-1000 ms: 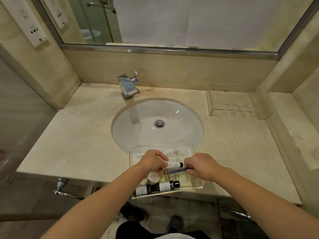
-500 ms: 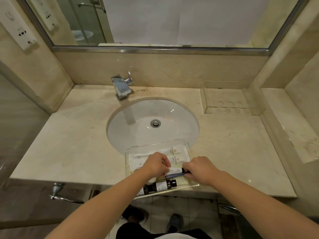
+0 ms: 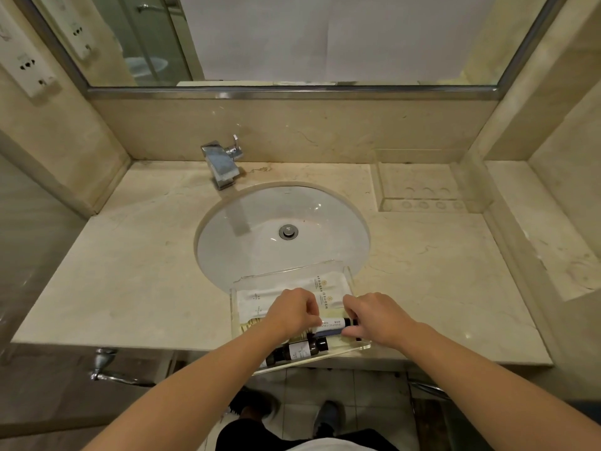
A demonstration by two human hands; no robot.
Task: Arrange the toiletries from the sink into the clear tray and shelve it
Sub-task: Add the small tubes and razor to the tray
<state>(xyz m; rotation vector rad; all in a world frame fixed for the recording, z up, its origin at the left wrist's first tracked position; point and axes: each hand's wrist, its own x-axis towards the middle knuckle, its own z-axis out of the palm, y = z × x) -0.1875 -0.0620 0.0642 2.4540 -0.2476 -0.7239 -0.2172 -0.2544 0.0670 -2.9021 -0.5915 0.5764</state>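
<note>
A beige veined marble countertop (image 3: 130,288) with a smooth polished face is seen, into which an oval white glazed basin (image 3: 283,236) is sunk; a square chrome faucet (image 3: 221,164) is mounted behind it. A rectangular clear acrylic tray (image 3: 354,347) is set at the counter's front edge, its far end reaching over the basin rim and its near end overhanging the counter. Flat white paper sachets (image 3: 328,288) are laid in the tray's far half; a dark brown cylindrical bottle with a white label (image 3: 300,349) is laid on its side in the near half. Between them a small white tube with a dark cap (image 3: 335,323) is held horizontally over the tray, with a dark blue strip just beneath it. The left hand (image 3: 289,312) is curled, fingertips pinched on the tube's left end. The right hand (image 3: 374,315) is curled likewise, fingers closed at the capped end.
</note>
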